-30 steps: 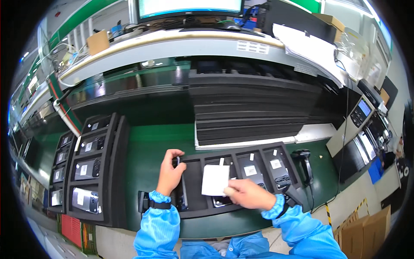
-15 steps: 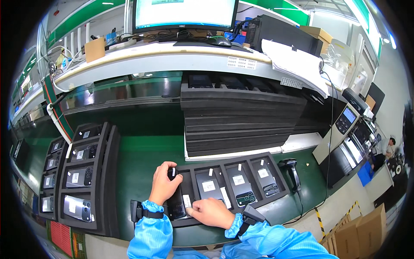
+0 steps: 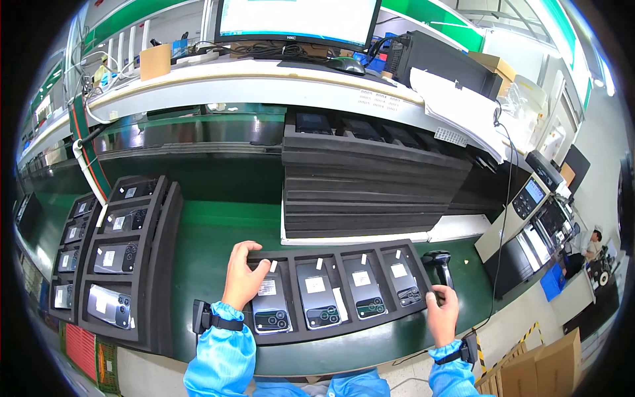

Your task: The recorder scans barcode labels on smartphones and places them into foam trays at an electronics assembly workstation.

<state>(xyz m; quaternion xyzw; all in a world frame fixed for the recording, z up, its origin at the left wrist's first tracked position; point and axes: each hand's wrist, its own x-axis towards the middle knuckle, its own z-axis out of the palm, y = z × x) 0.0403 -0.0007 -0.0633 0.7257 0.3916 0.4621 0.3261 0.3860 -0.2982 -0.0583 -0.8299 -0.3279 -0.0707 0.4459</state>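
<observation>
A black foam tray [image 3: 333, 256] lies on the green bench before me, with several smartphones in its slots. They lie back up, each with a white label; the leftmost smartphone [image 3: 271, 301] sits beside my left hand. My left hand [image 3: 242, 278] grips the tray's left end, its thumb over the inner side and its forefinger past the far corner. At the tray's right end, my right hand [image 3: 442, 316] has its thumb against the near corner and its fingers curled. Just beyond those fingers stands a black handheld scanner [image 3: 438, 261].
More phone-filled foam trays [image 3: 144, 264] lie in piles at left. A tall stack of foam trays [image 3: 370, 192] stands behind on a white board. A label printer [image 3: 516, 218] is at right. Above, a shelf holds a monitor [image 3: 297, 16] and papers [image 3: 456, 109]. Cardboard boxes [image 3: 539, 370] stand lower right.
The leftmost smartphone, held upright by my left hand before, now lies back up in its slot. My right hand has moved from the tray's near left side to its right end.
</observation>
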